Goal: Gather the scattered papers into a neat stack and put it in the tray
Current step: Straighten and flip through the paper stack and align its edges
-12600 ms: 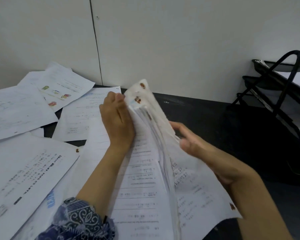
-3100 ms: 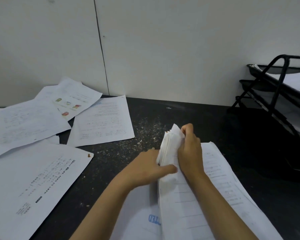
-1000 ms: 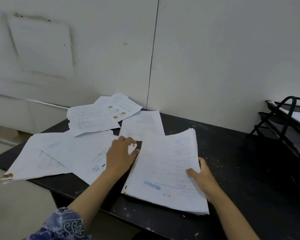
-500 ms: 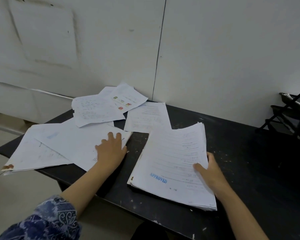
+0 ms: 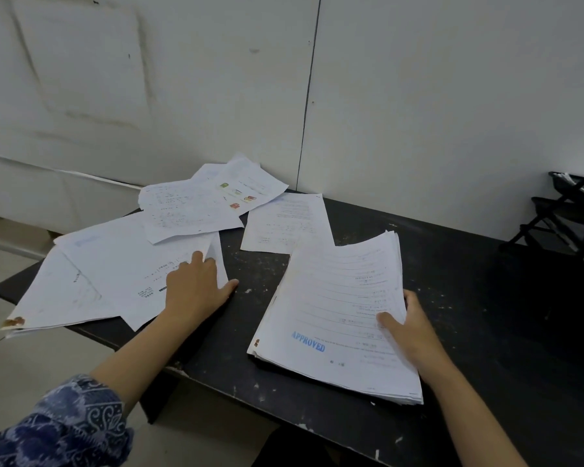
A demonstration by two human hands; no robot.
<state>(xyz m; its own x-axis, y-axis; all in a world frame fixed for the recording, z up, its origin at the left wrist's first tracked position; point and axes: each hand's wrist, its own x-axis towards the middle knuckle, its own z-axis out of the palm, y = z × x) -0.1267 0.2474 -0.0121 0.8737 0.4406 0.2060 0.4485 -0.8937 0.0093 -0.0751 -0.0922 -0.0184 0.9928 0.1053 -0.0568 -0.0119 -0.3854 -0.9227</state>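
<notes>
A thick stack of papers, stamped APPROVED in blue, lies on the black table. My right hand grips the stack's right edge, thumb on top. My left hand lies flat, fingers spread, on a large loose sheet at the table's left. Beyond it lie more loose sheets: one with small coloured pictures, one printed sheet and another single sheet near the wall. The black wire tray rack stands at the far right, partly cut off by the frame.
The white wall runs directly behind the table. The leftmost loose sheet overhangs the table's left corner above a pale tiled floor. The table surface is scuffed with white specks.
My left hand slid left off the stack and now presses on the large loose sheet. The stack stays flat on the table under my right hand. The view shifted left, cutting off more of the tray.
</notes>
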